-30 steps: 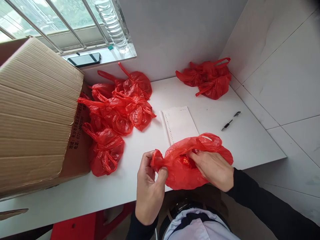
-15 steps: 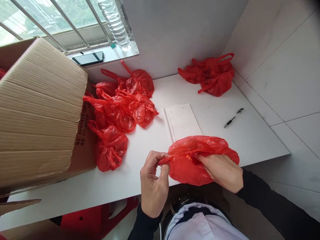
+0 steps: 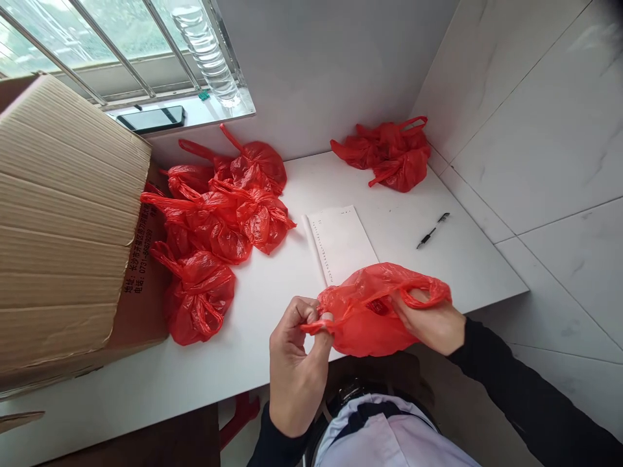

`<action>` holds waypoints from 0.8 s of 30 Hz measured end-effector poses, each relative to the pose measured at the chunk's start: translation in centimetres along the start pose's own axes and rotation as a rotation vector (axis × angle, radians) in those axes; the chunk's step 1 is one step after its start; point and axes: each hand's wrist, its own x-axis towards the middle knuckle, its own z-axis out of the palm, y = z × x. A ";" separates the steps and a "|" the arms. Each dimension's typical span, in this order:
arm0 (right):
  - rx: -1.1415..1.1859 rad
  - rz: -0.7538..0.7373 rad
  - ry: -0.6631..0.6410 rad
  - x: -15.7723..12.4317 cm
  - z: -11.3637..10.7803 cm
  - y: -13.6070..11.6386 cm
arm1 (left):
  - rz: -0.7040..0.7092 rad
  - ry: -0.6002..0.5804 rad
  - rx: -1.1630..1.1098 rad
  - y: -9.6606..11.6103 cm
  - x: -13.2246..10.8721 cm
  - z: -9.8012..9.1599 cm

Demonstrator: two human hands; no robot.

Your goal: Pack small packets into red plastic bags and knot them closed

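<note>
A red plastic bag [image 3: 370,331] lies at the table's front edge, over the near end of an open notebook [image 3: 348,240]. My left hand [image 3: 296,373] pinches the bag's left handle between thumb and fingers. My right hand [image 3: 435,324] reaches into the bag's mouth through the right handle, which loops over the back of the hand. Its fingers are hidden by the plastic. Inside the bag, by those fingers, a small dark red item [image 3: 377,306] shows in part; its kind is unclear.
Several tied red bags [image 3: 202,292] cluster on the left of the table, beside a large cardboard box [image 3: 63,227]. More red bags [image 3: 399,155] lie at the back right. A pen [image 3: 428,237] rests right of the notebook. A phone [image 3: 153,119] and plastic bottle [image 3: 209,58] occupy the windowsill.
My right hand has pushed further under the bag's right handle, which now loops over it. My left hand still grips the other handle. The whole view has shifted slightly.
</note>
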 end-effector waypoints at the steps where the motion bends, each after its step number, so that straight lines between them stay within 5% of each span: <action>1: -0.001 -0.005 0.010 -0.4 -0.5 0.0 | 0.005 0.005 -0.006 0.0 0.0 -0.1; 8: 0.079 0.117 0.109 -3.3 -5.0 -1.5 | 0.168 0.045 0.065 1.2 -0.3 -1.3; 13: 0.230 0.066 0.493 -4.9 -6.4 -2.8 | 0.284 -0.038 0.164 1.4 -0.5 -2.9; 17: 0.086 0.138 0.782 -4.7 -6.8 -2.0 | 0.263 -0.095 0.215 1.6 -0.6 -4.3; 24: 0.283 0.234 0.624 -4.0 -7.8 -0.5 | 0.321 -0.045 0.315 1.5 -0.2 -6.1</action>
